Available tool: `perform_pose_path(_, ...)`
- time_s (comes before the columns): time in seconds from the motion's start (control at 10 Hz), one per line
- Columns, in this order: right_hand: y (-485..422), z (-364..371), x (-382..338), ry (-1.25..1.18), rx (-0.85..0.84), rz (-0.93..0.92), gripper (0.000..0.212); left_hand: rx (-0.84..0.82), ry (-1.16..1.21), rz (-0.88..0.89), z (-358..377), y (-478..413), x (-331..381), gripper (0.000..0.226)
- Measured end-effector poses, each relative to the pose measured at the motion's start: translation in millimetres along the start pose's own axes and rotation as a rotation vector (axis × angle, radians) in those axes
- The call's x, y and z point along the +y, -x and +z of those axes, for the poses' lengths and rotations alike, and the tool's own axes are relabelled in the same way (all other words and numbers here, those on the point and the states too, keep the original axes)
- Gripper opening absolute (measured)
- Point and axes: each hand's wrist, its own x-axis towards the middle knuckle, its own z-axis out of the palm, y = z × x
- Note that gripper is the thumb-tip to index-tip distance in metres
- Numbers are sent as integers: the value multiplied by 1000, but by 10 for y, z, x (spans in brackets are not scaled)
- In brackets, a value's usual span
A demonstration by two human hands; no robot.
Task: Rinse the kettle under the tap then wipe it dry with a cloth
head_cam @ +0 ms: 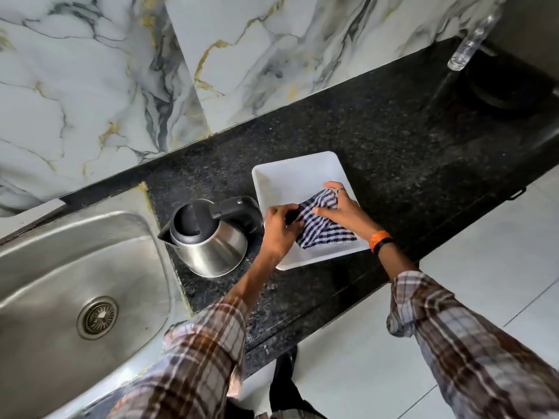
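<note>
A stainless steel kettle with a black lid and handle stands upright on the dark granite counter, just right of the sink. A blue-and-white striped cloth lies over a white square tray to the kettle's right. My left hand pinches the cloth's left edge, beside the kettle's handle. My right hand grips the cloth's upper part from the right. Both hands hold the cloth above the tray. No tap is in view.
The steel sink has a round drain. Marble-patterned wall tiles rise behind the counter. A clear glass object and a dark round thing stand at the far right end. Pale floor tiles lie below the counter edge.
</note>
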Motion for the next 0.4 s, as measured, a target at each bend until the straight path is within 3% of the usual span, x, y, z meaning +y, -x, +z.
perform_pose_path(0.2,-100,213,256,475,-78,26,69,-191,-449,1,248,-172,-221,46)
perform_pose_path(0.4,39,359,185,945,135,-171,78,-160,-839,208,346,-85,-262,60)
